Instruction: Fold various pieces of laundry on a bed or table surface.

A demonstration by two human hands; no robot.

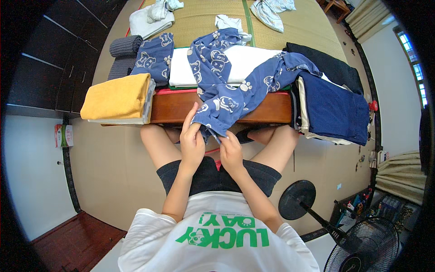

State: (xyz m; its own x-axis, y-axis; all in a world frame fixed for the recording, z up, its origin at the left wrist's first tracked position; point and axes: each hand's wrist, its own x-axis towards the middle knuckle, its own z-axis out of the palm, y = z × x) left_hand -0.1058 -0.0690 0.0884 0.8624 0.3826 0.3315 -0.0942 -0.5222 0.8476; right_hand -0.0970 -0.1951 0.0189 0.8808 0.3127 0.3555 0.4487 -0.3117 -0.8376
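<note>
Blue pajama pants [227,103] with a cream bear and paw print lie across the bed edge, their two legs spread apart, one running to the far side and one to the right. Their gathered waistband hangs over the edge towards me. My left hand [193,144] grips the left side of that waistband, its index finger pointing up along the cloth. On the other side, my right hand [231,154] pinches the waistband with bent fingers. Beneath the pants is a white folded cloth [249,59]. A matching blue printed garment [153,56] lies folded at the left.
A folded yellow cloth [117,96] tops a stack at the left edge, near a grey rolled textile [126,46]. Folded navy jeans [335,109] and black clothing [324,65] lie right. Loose light garments [152,20] rest farther back. A standing fan [362,247] is at lower right.
</note>
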